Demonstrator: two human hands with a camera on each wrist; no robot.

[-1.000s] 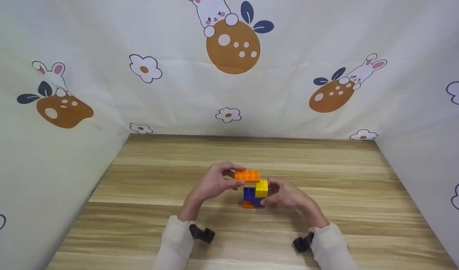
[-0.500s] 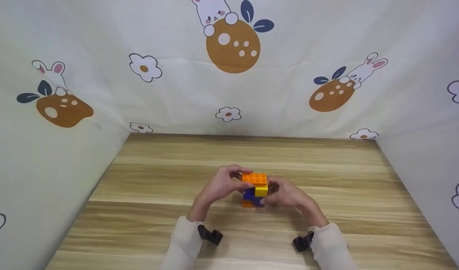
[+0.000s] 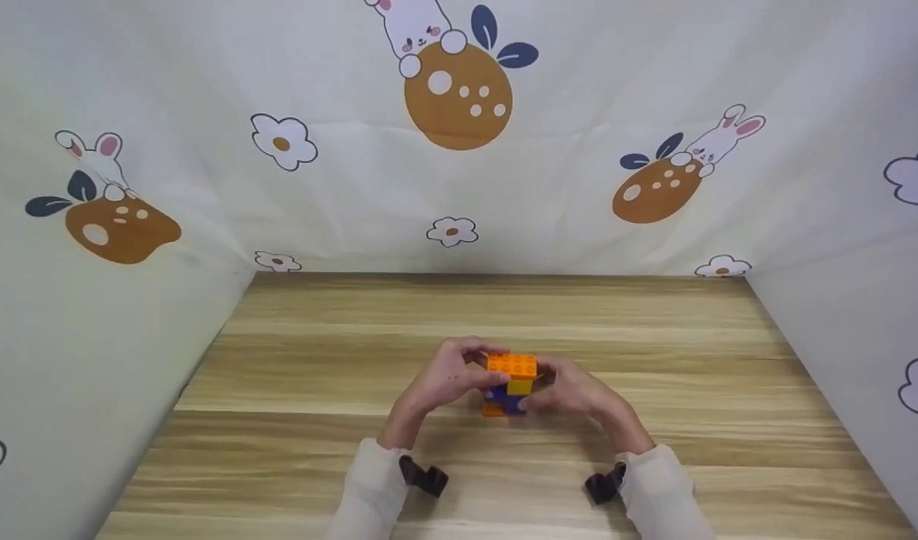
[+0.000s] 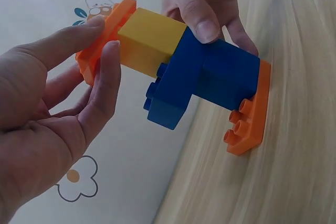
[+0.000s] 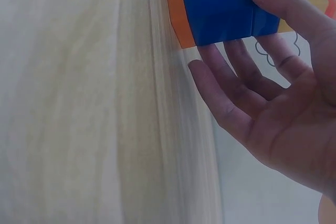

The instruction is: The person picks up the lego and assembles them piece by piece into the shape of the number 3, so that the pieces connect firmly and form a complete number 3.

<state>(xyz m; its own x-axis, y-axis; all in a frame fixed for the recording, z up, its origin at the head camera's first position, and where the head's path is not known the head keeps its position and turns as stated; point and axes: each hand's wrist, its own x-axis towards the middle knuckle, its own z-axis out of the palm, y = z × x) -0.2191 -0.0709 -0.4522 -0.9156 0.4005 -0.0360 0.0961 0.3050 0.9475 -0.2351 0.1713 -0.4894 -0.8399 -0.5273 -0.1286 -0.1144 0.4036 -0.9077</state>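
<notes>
A small tower of toy building bricks stands on the table. Its base is a flat orange brick (image 4: pixel 257 114), with blue bricks (image 4: pixel 210 72) stacked above it and a yellow brick (image 4: pixel 152 40) higher up. Between thumb and fingers, my left hand (image 3: pixel 445 377) pinches a second flat orange brick (image 3: pixel 513 365), which sits on top of the yellow one. On the tower's other side, my right hand (image 3: pixel 575 388) grips the blue bricks, its thumb pressed on their near face in the right wrist view. The left thumb hides part of the tower in the head view.
The wood-grain table (image 3: pixel 316 352) is bordered by pale cloth walls (image 3: pixel 339 195) printed with rabbits, fruit and flowers. Black wrist mounts (image 3: pixel 425 476) sit at both sleeves, low over the table.
My left hand has moved right and down with the orange brick, from beside the yellow brick to on top of it. The right hand keeps its hold on the tower.
</notes>
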